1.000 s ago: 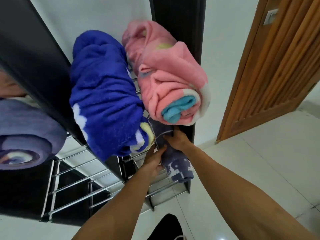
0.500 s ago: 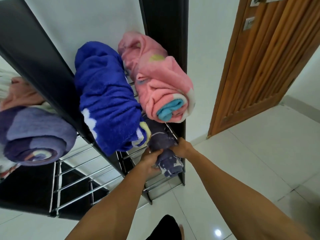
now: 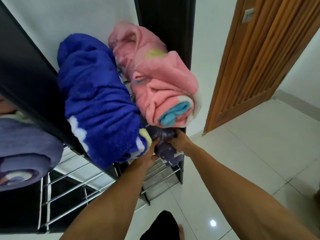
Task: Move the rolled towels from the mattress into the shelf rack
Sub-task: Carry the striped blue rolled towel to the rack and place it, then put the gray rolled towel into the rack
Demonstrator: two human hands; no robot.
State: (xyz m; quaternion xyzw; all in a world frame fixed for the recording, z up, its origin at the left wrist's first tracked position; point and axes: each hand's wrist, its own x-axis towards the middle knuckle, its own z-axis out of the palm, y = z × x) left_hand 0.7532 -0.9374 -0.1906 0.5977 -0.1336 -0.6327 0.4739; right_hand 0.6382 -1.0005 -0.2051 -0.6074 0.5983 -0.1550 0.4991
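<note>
A rolled blue towel [image 3: 97, 101] and a rolled pink towel [image 3: 161, 84] lie side by side on an upper tier of the shelf rack [image 3: 161, 172]. Beneath them, on a lower tier of metal bars, sits a rolled purple-grey patterned towel [image 3: 170, 153]. My left hand [image 3: 150, 153] grips its left side and my right hand [image 3: 180, 142] grips its right side. Most of this towel is hidden under the two upper rolls.
Another rolled purple towel [image 3: 22, 156] rests on the rack's left section. A dark upright panel [image 3: 166, 23] stands behind the pink roll. A wooden door [image 3: 259, 66] is at the right, white tiled floor [image 3: 242, 161] below, and my foot [image 3: 181, 231] near the bottom edge.
Both hands have pushed the purple-grey towel deeper onto the lower tier, under the blue and pink rolls; less of it sticks out. The view has shifted slightly.
</note>
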